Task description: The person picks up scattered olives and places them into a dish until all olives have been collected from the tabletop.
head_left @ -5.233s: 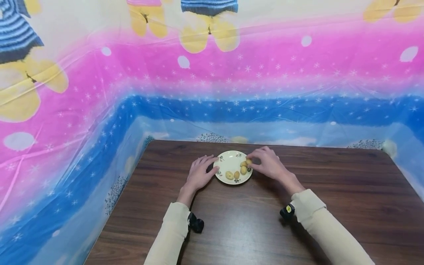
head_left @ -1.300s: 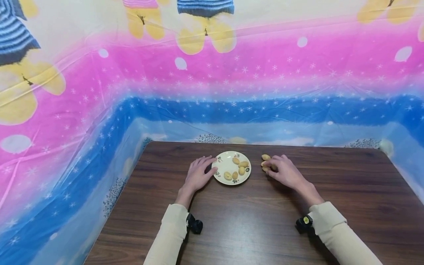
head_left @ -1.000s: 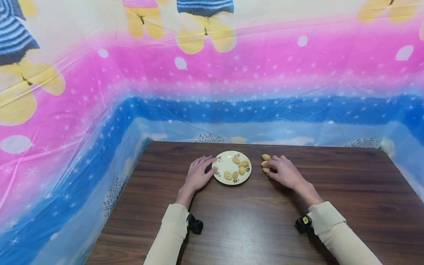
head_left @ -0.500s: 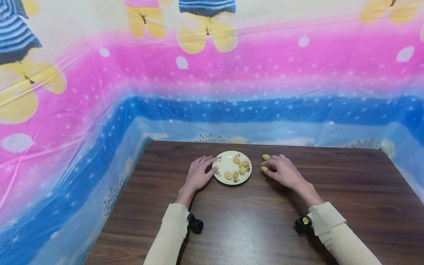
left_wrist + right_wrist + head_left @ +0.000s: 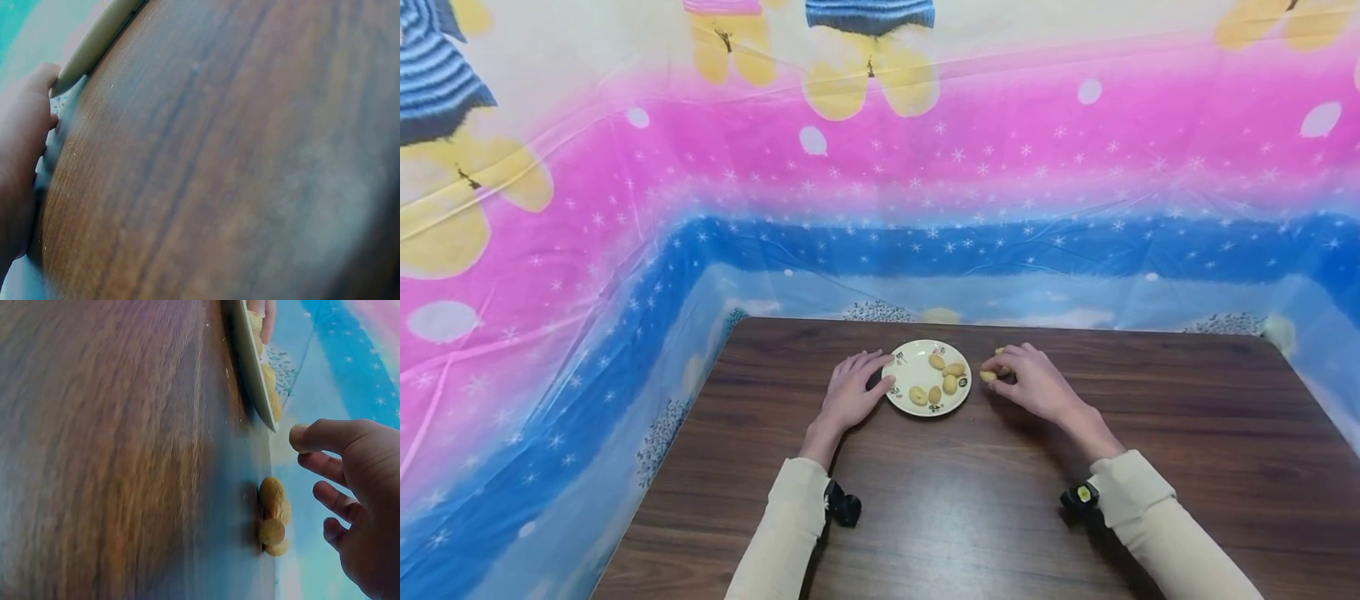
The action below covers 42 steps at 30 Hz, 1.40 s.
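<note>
My left hand (image 5: pixel 852 396) rests at the left rim of a small cream plate (image 5: pixel 917 367), thumb and fingertips touching its edge. In the left wrist view the thumb lies against the plate's rim (image 5: pixel 94 47). Several small yellow-brown oval pieces, like nuts in their shells, lie on the plate's right and near side. Just right of the plate, my right hand (image 5: pixel 1033 383) pinches one such oval piece (image 5: pixel 988 377) between thumb and fingers. From the right wrist it is mostly hidden behind the thumb. A little cluster of loose oval pieces (image 5: pixel 272 494) sits on the table below that hand.
The dark wood-grain table (image 5: pixel 940 508) extends to a patterned pink and blue cloth (image 5: pixel 925 167) hanging behind and at the sides. Each wrist carries a small black camera (image 5: pixel 844 505).
Earlier my right hand set a piece on the plate, then went right to the loose pieces. Now it moves back left toward the plate with another oval piece. My left hand has stayed put.
</note>
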Tool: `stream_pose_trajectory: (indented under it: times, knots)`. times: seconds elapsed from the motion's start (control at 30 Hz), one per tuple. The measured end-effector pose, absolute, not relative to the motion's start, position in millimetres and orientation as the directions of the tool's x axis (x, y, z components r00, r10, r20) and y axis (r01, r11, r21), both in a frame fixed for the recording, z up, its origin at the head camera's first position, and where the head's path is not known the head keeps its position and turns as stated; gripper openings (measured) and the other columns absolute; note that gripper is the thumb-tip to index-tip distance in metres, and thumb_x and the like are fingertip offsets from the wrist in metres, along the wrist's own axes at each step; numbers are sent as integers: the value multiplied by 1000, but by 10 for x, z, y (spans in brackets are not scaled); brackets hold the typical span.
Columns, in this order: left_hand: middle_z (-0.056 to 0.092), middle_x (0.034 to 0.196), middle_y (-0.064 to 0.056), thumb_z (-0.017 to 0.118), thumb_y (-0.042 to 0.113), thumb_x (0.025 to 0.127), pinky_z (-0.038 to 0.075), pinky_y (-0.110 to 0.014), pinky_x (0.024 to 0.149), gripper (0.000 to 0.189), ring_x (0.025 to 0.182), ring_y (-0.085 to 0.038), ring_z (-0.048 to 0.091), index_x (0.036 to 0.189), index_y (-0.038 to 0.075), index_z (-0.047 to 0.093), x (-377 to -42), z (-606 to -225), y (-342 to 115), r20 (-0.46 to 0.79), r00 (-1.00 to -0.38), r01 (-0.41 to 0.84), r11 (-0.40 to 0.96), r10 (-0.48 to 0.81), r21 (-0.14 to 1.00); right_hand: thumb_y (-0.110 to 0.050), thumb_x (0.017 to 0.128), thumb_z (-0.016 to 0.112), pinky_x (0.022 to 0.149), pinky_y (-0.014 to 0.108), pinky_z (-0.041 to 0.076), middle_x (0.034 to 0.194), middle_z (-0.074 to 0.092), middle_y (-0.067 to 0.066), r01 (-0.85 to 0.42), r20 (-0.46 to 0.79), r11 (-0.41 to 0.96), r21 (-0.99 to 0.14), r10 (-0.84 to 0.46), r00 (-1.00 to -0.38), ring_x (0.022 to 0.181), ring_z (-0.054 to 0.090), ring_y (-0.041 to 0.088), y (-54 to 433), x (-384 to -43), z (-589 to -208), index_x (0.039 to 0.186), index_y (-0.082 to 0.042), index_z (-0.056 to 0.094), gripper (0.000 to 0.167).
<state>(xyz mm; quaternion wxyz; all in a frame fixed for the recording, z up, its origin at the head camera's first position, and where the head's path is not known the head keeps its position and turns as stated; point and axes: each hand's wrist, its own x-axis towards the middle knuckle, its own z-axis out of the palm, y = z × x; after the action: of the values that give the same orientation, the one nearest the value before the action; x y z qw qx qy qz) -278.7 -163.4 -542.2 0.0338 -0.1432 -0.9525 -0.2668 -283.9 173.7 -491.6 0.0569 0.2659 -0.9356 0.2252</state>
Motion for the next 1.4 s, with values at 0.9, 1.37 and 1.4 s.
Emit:
stream_pose_trajectory:
  times: [0.9,1.37,1.4]
  knots:
    - [40,158,3,41,59,101,17,-50,123,53,150,-26,28,149,35,46,-2782,-5410,-1644,127,-957,288,815,259,503,-22,89,75,83,45,42,108,71,-1,-556,247,723,-409,-499,-831,98,53,22,1372,-2942,-4886,112,-21,75,23]
    - [42,157,2,43,57,101,19,-52,122,52,149,-27,30,148,33,48,-2785,-5428,-1643,158,-952,306,805,262,509,-24,90,73,88,48,43,110,70,0,-590,214,697,-407,-556,-803,100,54,23,1148,-3070,-4872,111,-19,76,22]
    - [42,157,2,43,57,101,19,-52,122,52,149,-27,30,148,33,48,-2785,-5426,-1642,156,-953,304,805,261,509,-24,91,72,90,48,42,111,71,0,-587,206,695,-415,-557,-804,101,54,24,1134,-3078,-4871,111,-19,76,22]
